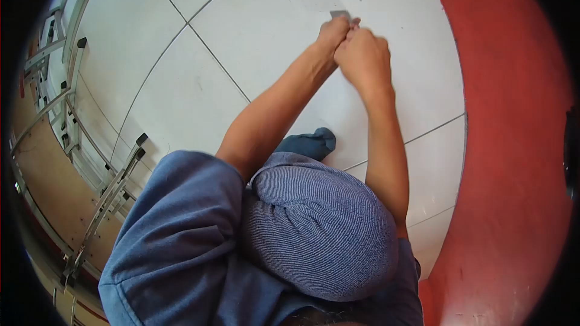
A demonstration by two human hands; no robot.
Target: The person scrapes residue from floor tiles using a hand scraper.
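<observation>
**Desk:** What does the head view show?

**Operator:** I see a fisheye view looking down the person's two bare forearms to a glossy white tiled floor with thin dark grout lines. Both hands meet near the top centre of the view.

**Desk:** How are the hands set?

**Operator:** The left hand is closed, with its fingertips pinching a small flat grey piece. The right hand is curled into a loose fist and pressed against the left one, knuckles up. I cannot tell whether its fingers reach the piece, because the back of the hand hides them.

**Desk:** Where is the piece?

**Operator:** It sticks out just beyond the left fingertips, at or just above the floor tile. It is too small for me to tell whether its edge touches the tile, or what it is made of.

**Desk:** And what is around them?

**Operator:** A broad red curved wall fills the right side and meets the floor. At the far left I see grey metal ladder frames standing on the tiles, well apart from the hands. Between the forearms lies a crumpled dark blue cloth. Below it bulges a rounded shape of blue ribbed-knit fabric, beside a plain blue sleeve on the left arm.
</observation>
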